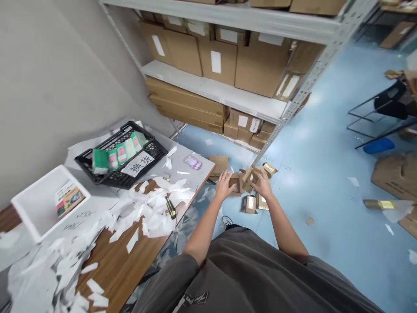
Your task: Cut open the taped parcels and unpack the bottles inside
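A small open cardboard box [235, 181] with its flaps spread is between my two hands, in front of my body and above the floor. My left hand [224, 186] grips its left side, with the thumb toward the inside. My right hand [262, 184] has its fingers curled on a raised flap [248, 178] at the right side. Part of the box is hidden behind my fingers. Just below, small cardboard boxes [249, 203] with shiny labels lie on the floor, and another small box [269, 168] lies beyond my right hand.
At left, a table [125, 261] carries paper scraps, a yellow-black utility knife [170, 208], a black crate [159, 150] with green-white packs, and a white bin [32, 204]. A metal shelf [208, 87] with cartons stands ahead. Chairs [391, 98] and a large carton [395, 174] are at right.
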A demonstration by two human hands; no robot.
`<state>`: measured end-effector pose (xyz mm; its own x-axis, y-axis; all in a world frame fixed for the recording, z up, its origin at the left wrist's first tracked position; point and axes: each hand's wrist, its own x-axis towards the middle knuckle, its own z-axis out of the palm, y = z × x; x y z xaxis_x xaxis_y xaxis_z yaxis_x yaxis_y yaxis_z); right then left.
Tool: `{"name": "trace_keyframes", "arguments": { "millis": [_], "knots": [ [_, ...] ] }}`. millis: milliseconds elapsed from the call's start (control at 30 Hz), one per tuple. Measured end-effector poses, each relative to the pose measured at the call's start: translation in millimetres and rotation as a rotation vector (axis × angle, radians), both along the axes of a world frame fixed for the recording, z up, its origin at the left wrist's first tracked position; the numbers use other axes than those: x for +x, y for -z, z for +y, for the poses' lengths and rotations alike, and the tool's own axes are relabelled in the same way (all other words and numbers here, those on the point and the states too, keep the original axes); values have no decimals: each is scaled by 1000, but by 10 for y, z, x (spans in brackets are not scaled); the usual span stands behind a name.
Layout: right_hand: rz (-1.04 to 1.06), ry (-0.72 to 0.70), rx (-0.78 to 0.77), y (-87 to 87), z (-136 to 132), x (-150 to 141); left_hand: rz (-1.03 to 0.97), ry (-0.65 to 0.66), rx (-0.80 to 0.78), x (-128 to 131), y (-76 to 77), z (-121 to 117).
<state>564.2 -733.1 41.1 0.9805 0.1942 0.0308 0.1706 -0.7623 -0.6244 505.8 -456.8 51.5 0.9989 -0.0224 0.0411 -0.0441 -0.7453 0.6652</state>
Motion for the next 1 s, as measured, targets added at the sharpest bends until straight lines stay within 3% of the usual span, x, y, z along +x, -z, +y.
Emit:
{"name": "trace_keyframes", "arguments": {
  "millis": [133,233,367,500,633,767,867,1000],
  "knots": [
    [-24,-231,43,2,585,38,5,-192,30,-439,23,519],
    [-53,-396,68,-40,1210,3,-15,-381,64,-986,-39,995],
    [-101,-642,123,-179,2127,-236,-48,-669,129,-1982,-201,1532],
    [-178,-885,176,-367,3007,-820,-42,-927,226,-3149,-362,1784],
    [-226,-1163,207,-498,3836,-1844,-28,-1149,259,-4432,-462,1806],
    [-239,-1455,253,-572,4507,-3289,36,-1398,253,-5859,-507,1638],
    [-237,-1665,259,-613,4833,-4498,79,-1575,237,-6943,-523,1368],
    [-234,-1928,234,-652,5037,-6025,153,-1818,207,-8201,-523,891]
  ]
}}
